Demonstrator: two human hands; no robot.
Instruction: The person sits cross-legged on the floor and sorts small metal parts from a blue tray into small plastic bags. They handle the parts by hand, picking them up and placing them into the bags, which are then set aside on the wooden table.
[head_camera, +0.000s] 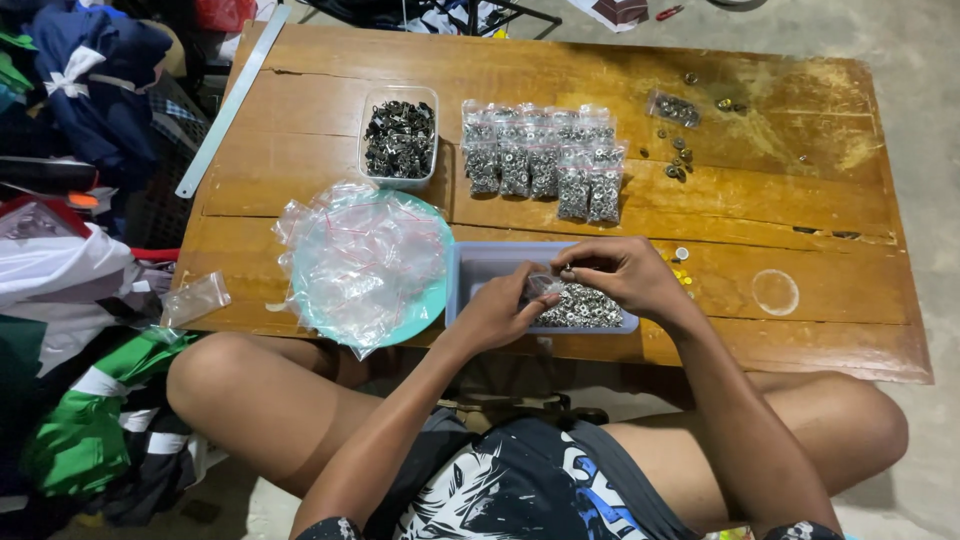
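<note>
I sit at a low wooden table (760, 320). My left hand (498, 312) holds a small clear zip bag (541, 287) over a pale blue tray (480, 265) that holds a heap of small metal snap fasteners (585, 308). My right hand (625, 272) pinches a few fasteners at the bag's mouth. Both hands hover just above the tray.
A teal plate (425, 305) piled with empty zip bags lies left of the tray. Behind stand a clear tub of dark metal parts (400, 138) and rows of filled bags (542, 160). Loose fasteners (678, 160) lie at the far right. A metal ruler (232, 100) and clothes (70, 300) are at the left.
</note>
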